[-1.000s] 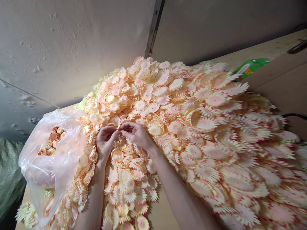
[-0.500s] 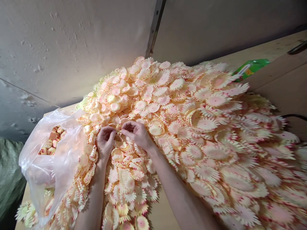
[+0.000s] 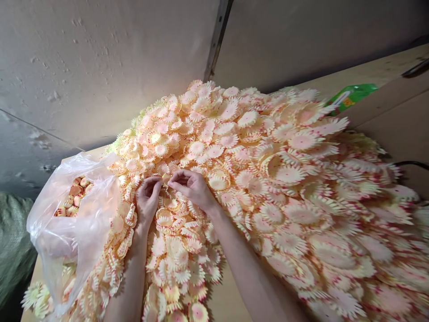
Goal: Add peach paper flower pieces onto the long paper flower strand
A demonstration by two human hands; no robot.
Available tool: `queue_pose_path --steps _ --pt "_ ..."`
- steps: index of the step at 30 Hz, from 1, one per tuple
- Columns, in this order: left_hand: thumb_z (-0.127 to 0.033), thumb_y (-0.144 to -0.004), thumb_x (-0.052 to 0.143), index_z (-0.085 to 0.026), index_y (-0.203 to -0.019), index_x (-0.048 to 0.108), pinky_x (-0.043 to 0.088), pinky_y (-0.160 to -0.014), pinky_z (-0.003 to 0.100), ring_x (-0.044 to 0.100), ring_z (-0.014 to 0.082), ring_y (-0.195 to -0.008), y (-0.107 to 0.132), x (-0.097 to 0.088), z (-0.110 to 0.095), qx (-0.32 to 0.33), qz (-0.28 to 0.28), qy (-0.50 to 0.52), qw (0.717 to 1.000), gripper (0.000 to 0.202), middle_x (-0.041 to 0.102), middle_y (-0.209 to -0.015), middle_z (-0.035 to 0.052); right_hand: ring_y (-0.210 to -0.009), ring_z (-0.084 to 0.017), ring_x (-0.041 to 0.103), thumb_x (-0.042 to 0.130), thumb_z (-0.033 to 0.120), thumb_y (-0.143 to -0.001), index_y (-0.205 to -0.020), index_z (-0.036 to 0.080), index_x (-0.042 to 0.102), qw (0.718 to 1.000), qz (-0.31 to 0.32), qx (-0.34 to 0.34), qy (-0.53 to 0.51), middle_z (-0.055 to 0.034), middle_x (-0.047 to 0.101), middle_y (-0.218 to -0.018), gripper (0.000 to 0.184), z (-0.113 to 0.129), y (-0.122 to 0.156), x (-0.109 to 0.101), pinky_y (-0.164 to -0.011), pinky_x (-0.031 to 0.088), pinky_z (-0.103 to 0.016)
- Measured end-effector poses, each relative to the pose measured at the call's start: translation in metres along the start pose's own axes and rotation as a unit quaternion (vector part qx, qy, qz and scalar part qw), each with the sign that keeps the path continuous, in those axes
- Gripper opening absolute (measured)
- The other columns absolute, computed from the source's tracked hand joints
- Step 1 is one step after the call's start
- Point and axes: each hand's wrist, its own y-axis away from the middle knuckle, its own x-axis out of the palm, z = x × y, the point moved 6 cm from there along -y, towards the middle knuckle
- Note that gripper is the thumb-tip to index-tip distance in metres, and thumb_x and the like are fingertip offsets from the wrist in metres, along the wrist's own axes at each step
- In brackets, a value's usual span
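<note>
A huge heap of cream and pink fabric flower petals (image 3: 268, 170) covers the wooden table. My left hand (image 3: 146, 199) and my right hand (image 3: 192, 185) meet over the heap's near-left part, fingertips pinched together on a small petal piece (image 3: 165, 179) held between them. Both hands are closed in a pinch. A clear plastic bag (image 3: 72, 223) with more petals inside lies just left of my left hand.
A grey wall (image 3: 100, 67) rises behind the heap. A green packet (image 3: 350, 95) lies at the far right on the wooden table (image 3: 385, 71). A dark cable (image 3: 410, 163) runs at the right edge. A green sack (image 3: 11, 243) sits lower left.
My hands have shifted only slightly; the fingertips have drawn closer together on the small petal piece. The heap and bag are unchanged.
</note>
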Motion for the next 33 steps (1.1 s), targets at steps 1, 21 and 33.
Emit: queue_pose_path --steps 1,21,33 --pt "-0.031 -0.079 0.071 -0.017 -0.09 0.069 0.053 -0.079 0.024 0.066 0.0132 -0.082 0.0 0.0 -0.001 0.001 0.0 0.001 1.0 0.018 0.071 -0.088 0.0047 -0.075 -0.016 0.064 0.076 0.032 -0.072 -0.078 0.017 0.066 1.0 -0.001 -0.001 -0.002 -0.0038 0.068 -0.078 0.019 0.0 0.0 0.0 -0.074 0.052 -0.031" --pt "-0.024 -0.076 0.067 -0.016 -0.076 0.06 0.046 -0.059 0.022 0.059 0.0113 -0.057 0.008 0.001 -0.01 -0.002 0.097 0.082 0.992 0.01 0.063 -0.062 -0.0013 -0.073 -0.014 0.062 0.076 0.029 -0.072 -0.078 0.017 0.066 1.0 -0.013 0.008 -0.013 -0.0019 0.066 -0.078 0.017 0.002 -0.001 -0.002 -0.071 0.05 -0.027" --pt "-0.033 -0.062 0.086 -0.014 -0.081 0.067 0.036 -0.045 0.018 0.046 0.005 -0.043 0.018 0.022 -0.002 -0.054 0.21 0.002 0.976 0.034 0.055 -0.051 -0.0049 -0.07 -0.014 0.062 0.075 0.033 -0.072 -0.08 0.016 0.065 0.999 -0.022 0.017 -0.017 -0.0017 0.067 -0.076 0.021 0.002 -0.001 -0.004 -0.07 0.051 -0.027"
